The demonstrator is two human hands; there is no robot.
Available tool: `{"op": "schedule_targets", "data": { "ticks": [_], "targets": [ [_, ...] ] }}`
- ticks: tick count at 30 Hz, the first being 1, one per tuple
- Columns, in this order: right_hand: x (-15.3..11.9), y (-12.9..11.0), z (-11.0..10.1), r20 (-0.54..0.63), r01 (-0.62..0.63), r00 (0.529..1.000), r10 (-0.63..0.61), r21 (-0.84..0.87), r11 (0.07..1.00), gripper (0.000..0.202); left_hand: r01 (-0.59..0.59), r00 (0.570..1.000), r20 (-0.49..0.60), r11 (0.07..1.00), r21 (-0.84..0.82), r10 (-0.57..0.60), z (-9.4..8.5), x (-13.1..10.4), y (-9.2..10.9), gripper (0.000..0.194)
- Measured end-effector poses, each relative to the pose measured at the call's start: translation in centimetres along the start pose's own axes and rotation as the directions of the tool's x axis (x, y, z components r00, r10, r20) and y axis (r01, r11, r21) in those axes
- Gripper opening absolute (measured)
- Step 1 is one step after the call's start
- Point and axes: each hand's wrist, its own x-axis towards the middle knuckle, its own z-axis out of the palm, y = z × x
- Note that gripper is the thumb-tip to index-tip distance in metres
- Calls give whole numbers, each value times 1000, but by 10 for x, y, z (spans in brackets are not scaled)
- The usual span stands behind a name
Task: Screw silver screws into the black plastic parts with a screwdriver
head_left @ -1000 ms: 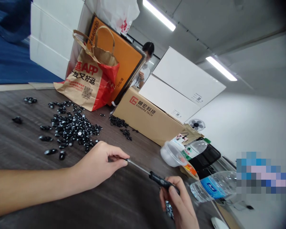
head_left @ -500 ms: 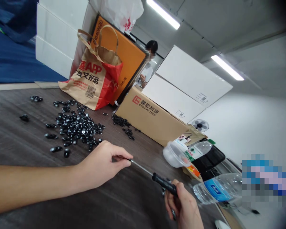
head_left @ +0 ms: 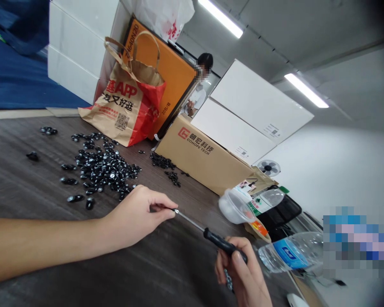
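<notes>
My left hand [head_left: 136, 217] is closed in a pinch on a small black part, mostly hidden by the fingertips. A bit of silver shows where the screwdriver [head_left: 224, 245] meets it. My right hand [head_left: 245, 270] is closed around the screwdriver's black handle, its thin metal shaft pointing up and left to my left fingertips. Several small shiny parts [head_left: 228, 279] show beneath the right fingers, against the palm. Beyond my left hand lies a large pile of small black parts with silver ends [head_left: 104, 166].
Smaller dark pieces [head_left: 161, 161] lie by a cardboard box [head_left: 205, 157]. A paper bag [head_left: 124, 102] stands behind the pile. To the right are a clear plastic tub [head_left: 235, 207] and a water bottle [head_left: 289, 253]. Another person [head_left: 196, 96] is in the background.
My right fingers have shifted on the screwdriver handle, with the thumb lower and more of the handle's end showing. A silver bit now shows at the tip by my left fingers.
</notes>
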Motion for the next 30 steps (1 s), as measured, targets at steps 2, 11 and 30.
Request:
{"op": "schedule_targets", "data": {
  "ticks": [2,11,30],
  "targets": [
    [0,0,-1,6,-47,999,47,-22,999,37,-11,1000,3,1000,15,11,0,-1,0,18],
    [1,-3,1,-63,-13,998,6,-106,994,41,-44,999,13,995,94,43,1,-3,-3,17],
    [0,6,5,354,232,935,27,-666,709,7,-443,896,375,420,792,238,-17,6,9,9]
  ]
}}
